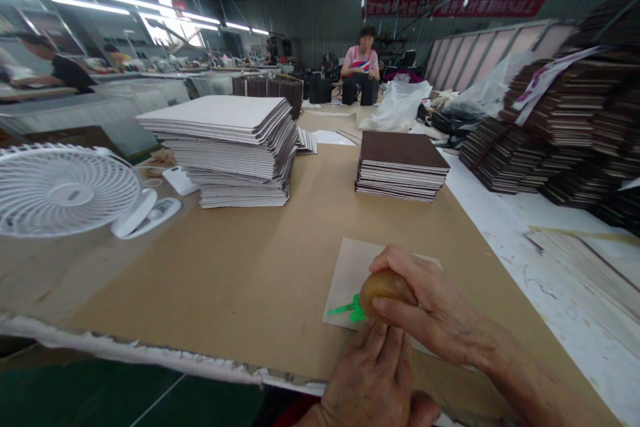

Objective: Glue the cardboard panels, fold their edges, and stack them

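At the near side of the workbench, over a brown cardboard sheet [310, 240]: pale rectangular panel [345, 277] lying flat, partly covered by both hands. Right hand [425, 300]: closed around an amber squeeze bottle [387, 290], thumb along the near side, fingers over the top. Bottle tilted above the panel, green nozzle [356, 310] directed toward the panel's left side. Contact between nozzle tip and panel: not determinable from this view. Left hand [370, 373]: back upward, nearly flat, fingers extended side by side at the panel's near edge, just below the bottle; fingertips partly hidden.

Beyond the panel, on the cardboard: squared stack of dark brown panels [403, 167], dark face upward. Left of this, well apart: taller, uneven stack of white-faced boards [235, 173]. At far left: white fan [70, 193] with round slotted grille, on a folding base. Along the right: white table covering [530, 240], with banded bundles of brown panels [570, 107] piled beyond. Behind the stacks: crumpled translucent plastic bag [400, 103] and, farther back, seated person in pink [361, 63].
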Tool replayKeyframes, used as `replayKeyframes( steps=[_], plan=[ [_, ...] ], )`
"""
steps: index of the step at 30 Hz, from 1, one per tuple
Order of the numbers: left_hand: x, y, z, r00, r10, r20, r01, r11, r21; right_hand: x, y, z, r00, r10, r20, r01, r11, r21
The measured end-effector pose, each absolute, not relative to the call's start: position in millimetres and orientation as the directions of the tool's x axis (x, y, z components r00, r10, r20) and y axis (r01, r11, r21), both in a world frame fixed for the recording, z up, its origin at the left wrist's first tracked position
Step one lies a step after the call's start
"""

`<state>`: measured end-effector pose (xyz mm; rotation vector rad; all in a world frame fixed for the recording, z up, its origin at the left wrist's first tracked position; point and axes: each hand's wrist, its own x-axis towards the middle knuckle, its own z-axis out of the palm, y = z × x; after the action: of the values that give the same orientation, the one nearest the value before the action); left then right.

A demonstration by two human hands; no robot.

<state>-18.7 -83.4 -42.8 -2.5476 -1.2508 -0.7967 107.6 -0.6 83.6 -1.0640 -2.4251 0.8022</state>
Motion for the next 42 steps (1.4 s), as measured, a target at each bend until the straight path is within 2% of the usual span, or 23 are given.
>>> replayKeyframes(
  steps=[22, 37, 42],
  plan=[
    [-18, -84, -40, 0.482, 0.685, 0.546, 0.783, -0.616, 0.081, 104, 0, 85, -0.662, 0.735, 0.145, 0.525, 0.593, -0.61],
    [-18, -82, -49, 0.488, 0.628, 0.606, 0.796, -0.605, -0.014, 109, 17, 80, -0.575, 0.809, 0.12, 0.651, 0.541, -0.532],
    [-16, -80, -50, 0.465, 0.616, 0.636, 0.806, -0.591, -0.016, 112, 32, 76, -0.524, 0.837, 0.157, 0.695, 0.527, -0.489]
  ],
)
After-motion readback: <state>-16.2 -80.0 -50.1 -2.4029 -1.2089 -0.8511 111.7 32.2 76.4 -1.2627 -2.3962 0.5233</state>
